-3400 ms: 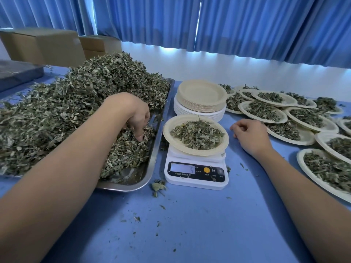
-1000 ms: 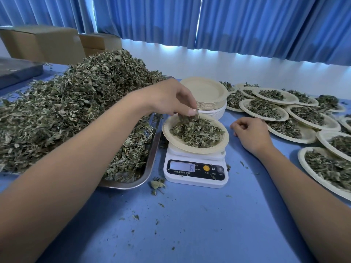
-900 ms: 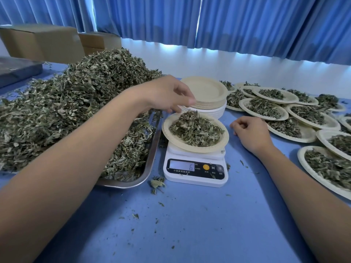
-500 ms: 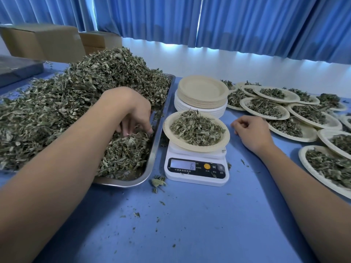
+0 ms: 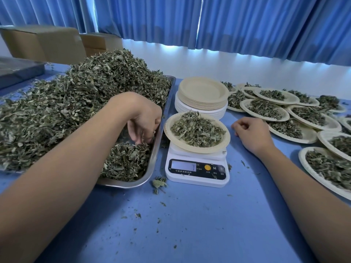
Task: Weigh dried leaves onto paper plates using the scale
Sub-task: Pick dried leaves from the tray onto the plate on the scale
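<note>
A white digital scale (image 5: 197, 171) stands on the blue table and carries a paper plate (image 5: 225, 142) with a mound of dried leaves (image 5: 197, 130). To its left, a metal tray (image 5: 152, 166) holds a big heap of dried leaves (image 5: 76, 105). My left hand (image 5: 142, 116) reaches down into the tray's near right corner, its bunched fingertips pinching some leaves there. My right hand (image 5: 252, 133) rests on the table just right of the scale, with its fingers loosely curled and nothing in it.
A stack of empty paper plates (image 5: 203, 93) sits behind the scale. Several plates filled with leaves (image 5: 266, 109) cover the table's right side. Leaf crumbs (image 5: 159, 184) lie by the tray's corner. Cardboard boxes (image 5: 47, 44) stand at the back left, below blue curtains.
My left hand dropped a pinch of leaves onto the plate on the scale, then went back down into the tray. My right hand has stayed in place.
</note>
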Tool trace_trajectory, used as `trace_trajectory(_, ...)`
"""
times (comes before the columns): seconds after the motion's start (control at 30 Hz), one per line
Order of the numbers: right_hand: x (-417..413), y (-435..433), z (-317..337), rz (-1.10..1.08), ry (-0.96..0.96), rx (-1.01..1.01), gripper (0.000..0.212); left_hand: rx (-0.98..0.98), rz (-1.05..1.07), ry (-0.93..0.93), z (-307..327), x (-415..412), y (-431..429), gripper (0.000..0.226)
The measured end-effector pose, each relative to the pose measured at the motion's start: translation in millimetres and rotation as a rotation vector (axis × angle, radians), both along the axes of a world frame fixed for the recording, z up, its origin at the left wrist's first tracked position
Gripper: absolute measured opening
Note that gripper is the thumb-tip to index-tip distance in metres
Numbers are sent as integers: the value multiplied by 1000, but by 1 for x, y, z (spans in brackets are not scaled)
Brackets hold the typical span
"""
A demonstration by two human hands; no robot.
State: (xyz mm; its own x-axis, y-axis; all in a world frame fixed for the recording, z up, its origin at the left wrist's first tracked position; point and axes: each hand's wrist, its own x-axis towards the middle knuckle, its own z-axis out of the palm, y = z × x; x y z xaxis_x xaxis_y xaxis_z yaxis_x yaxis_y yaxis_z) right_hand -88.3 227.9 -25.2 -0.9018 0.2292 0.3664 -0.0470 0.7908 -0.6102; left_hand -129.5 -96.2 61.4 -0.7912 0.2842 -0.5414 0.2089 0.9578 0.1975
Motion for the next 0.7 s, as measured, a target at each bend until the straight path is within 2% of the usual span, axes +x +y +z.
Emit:
trace_trajectory(0.27,-1,1,-1,1,-5,-6,24,66,6,117,3,-1,0,15)
trace_trajectory(0.33,-1,1,-1,7,-4,-22,24,21,-11,222,7,0,0,13)
trace_trajectory(0.4,0,1,0,32,-3,-94,24,62,-3,397,12,2,1,3)
trace_trajectory(0.47,3,0,4,96,-6,-250,27,219,48,515,13,-1,4,18)
trace_trajectory(0.53,7,-1,10,195,-69,-430,35,361,80,491,13,-1,9,32)
trace_trajectory(0.6,12,-5,17,299,-201,-554,39,351,31,429,9,2,14,38)
trace_trajectory(0.7,16,-14,21,385,-342,-585,44,279,-57,436,1,6,23,47)
